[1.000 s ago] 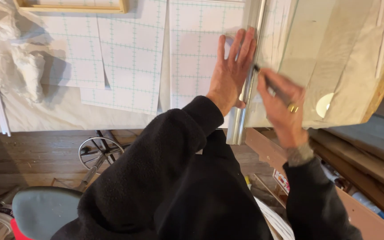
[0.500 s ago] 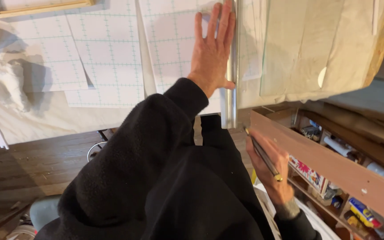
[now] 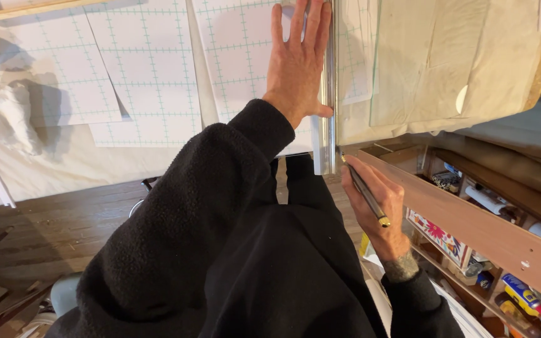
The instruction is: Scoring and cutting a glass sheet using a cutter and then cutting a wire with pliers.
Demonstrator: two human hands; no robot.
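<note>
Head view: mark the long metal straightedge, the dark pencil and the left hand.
long metal straightedge (image 3: 327, 94), head view, middle of its shiny blade.
dark pencil (image 3: 365, 195), head view, mid-shaft in the right hand's grip.
left hand (image 3: 295, 66), head view, back of the hand.

A crumpled white plastic sheet (image 3: 1, 106) hangs at the left edge of the work surface, near a pale wooden strip (image 3: 26, 9) along the top. Below, a dark wooden plank floor (image 3: 51, 225) shows. At right, a brown shelf rail (image 3: 496, 235) slants across compartments holding a flowered box (image 3: 439, 236), a white roll (image 3: 493, 203) and colourful small packages (image 3: 524, 297).
</note>
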